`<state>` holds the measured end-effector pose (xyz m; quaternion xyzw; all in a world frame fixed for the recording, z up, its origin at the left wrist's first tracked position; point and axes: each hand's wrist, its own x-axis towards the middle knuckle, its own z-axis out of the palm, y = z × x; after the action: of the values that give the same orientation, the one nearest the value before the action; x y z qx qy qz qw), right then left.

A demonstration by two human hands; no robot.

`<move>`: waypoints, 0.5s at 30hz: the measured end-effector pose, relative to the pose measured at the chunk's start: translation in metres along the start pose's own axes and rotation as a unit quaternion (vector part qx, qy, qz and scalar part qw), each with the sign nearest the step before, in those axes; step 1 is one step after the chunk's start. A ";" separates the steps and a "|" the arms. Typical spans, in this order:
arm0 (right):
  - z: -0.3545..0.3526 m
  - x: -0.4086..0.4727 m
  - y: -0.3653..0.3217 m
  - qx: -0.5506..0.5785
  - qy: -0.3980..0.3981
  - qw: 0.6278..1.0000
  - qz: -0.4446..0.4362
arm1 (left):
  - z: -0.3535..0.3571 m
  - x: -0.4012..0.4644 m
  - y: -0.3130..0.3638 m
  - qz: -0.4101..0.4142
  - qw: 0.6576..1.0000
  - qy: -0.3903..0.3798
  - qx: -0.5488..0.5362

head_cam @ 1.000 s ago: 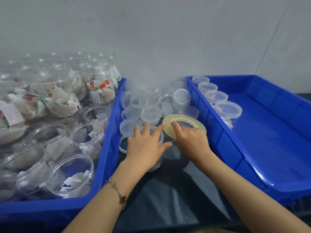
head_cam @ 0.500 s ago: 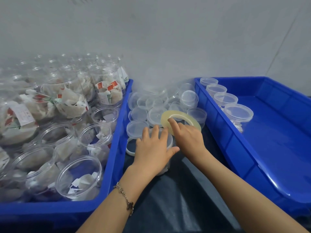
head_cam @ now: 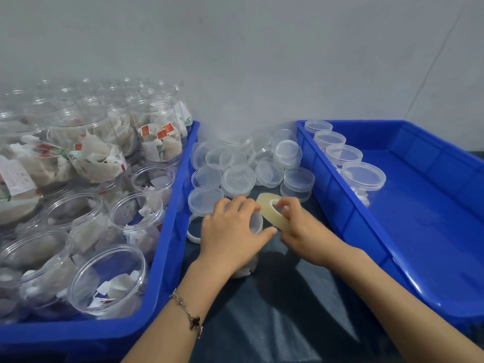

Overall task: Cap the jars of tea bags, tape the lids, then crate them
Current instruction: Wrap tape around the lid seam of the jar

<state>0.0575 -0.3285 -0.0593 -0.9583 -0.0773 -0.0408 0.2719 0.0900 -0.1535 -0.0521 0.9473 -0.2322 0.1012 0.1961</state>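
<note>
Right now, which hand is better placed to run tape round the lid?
Right. The right hand already grips the tape roll beside the jar, while the left hand steadies the jar.

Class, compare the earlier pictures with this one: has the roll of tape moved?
Yes. The roll of tape has tipped up from lying flat by the loose lids and come nearer, to the capped jar, held by the right hand.

Left hand curls over a capped jar on the dark counter; right hand pinches a tilted tape roll beside its lid, between two blue crates.
</note>
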 end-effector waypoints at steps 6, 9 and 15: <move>-0.007 0.007 0.008 -0.253 0.106 0.959 -0.066 | 0.000 -0.001 -0.001 0.006 1.000 0.010 0.006; -0.005 0.016 0.011 -0.314 0.136 0.934 -0.099 | -0.001 -0.001 0.001 0.003 1.000 0.010 0.009; 0.009 0.040 0.005 -0.325 0.150 0.932 -0.063 | 0.001 -0.001 0.001 0.013 1.000 0.023 0.016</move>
<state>0.0978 -0.3230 -0.0649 -0.9702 -0.0784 -0.2239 -0.0493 0.0886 -0.1545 -0.0524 0.9447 -0.2383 0.1289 0.1851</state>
